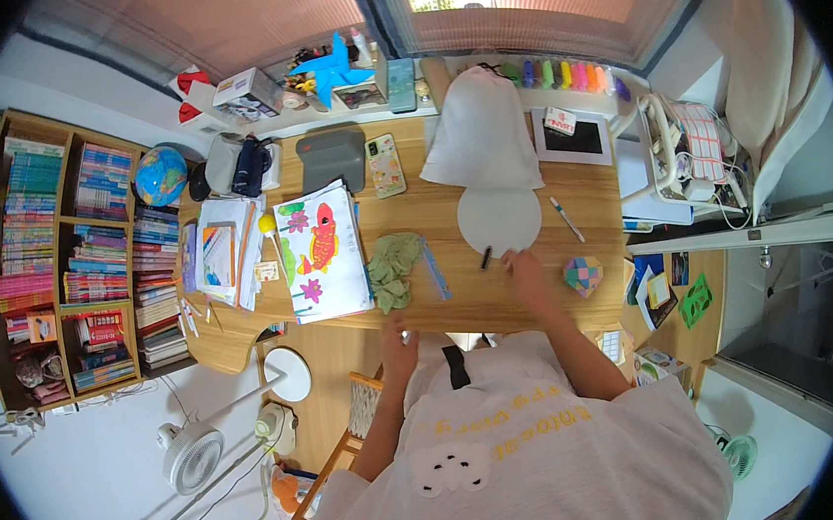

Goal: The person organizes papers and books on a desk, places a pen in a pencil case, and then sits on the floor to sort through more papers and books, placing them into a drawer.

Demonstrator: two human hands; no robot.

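My right hand (522, 267) rests at the lower edge of a round white disc (500, 219) on the wooden desk, beside a small black pen or cap (486, 257). Whether its fingers hold anything is unclear. My left hand (399, 342) is at the desk's front edge, with a small whitish thing near its fingertips that I cannot make out. Above it lie a crumpled green cloth (393, 268) and a blue strip (435, 269). A white cloth cover (483, 131) stands behind the disc. A white marker (567, 218) and a multicoloured faceted ball (584, 276) lie to the right.
A koi drawing (323, 253) on stacked paper, a phone in a patterned case (385, 166) and a grey case (332, 160) lie left of centre. A white-framed tablet or picture (572, 138) is at the back right. A globe (161, 175) and bookshelf (56, 217) stand left.
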